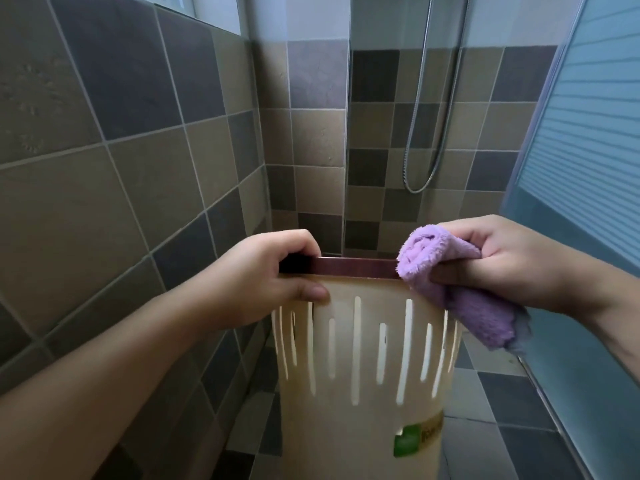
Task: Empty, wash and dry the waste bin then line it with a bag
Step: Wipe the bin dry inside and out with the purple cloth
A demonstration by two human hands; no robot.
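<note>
Head camera, looking forward and down in a tiled shower room: a cream waste bin (363, 358) with long vertical slots fills the lower centre, around 6 o'clock, held up off the floor tiles (485, 403). A dark brown rim (353, 266) runs along its upper edge. The left hand (273, 275), at about 9 o'clock from the bin's middle, grips that rim at its left end, fingers curled over the top and the thumb pressed flat against the cream wall just below. The right hand (519, 261), at about 3 o'clock, is closed around a purple cloth (450, 271); the bunched upper part of the cloth touches the right end of the rim, and its loose tail hangs down beside the bin's right wall. A green label (407, 441) sits low on the bin at roughly 5 o'clock; its print is too blurred to read. Behind, at 12 o'clock, a shower hose (419, 133) loops down the checked wall (104, 168) of brown and grey tiles. A frosted blue panel (585, 168), possibly a door, stands at 2 o'clock.
</note>
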